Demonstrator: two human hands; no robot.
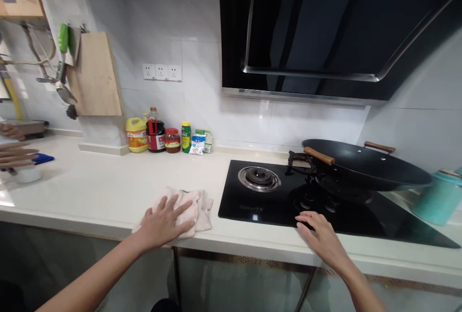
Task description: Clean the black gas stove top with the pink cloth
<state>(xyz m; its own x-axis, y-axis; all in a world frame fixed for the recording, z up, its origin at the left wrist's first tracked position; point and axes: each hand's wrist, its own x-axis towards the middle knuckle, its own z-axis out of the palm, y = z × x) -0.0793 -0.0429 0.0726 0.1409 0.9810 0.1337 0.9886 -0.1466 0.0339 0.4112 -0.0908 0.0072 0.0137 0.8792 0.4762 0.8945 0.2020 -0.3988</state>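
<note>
A crumpled pale pink dishcloth lies on the white counter near its front edge. The left hand rests palm down on it, fingers spread; its grip is released, pressing flat rather than clasping the fabric. Clock directions run from the dishcloth, as seen in the view.

At about 3 o'clock the right hand sits by the front edge of the black glass gas cooktop, fingers loosely bent, its grip released and holding nothing; whether the fingertips touch the glass, I cannot tell. Between 2 and 3 o'clock is the bare left burner, and farther that way a wooden-handled black wok.

Toward 10 to 11 o'clock stands a yellow jug; at 11, a dark sauce bottle; near 12, a green shaker bottle. Between 9 and 10 o'clock, well apart, is another person's blurred hand.
</note>
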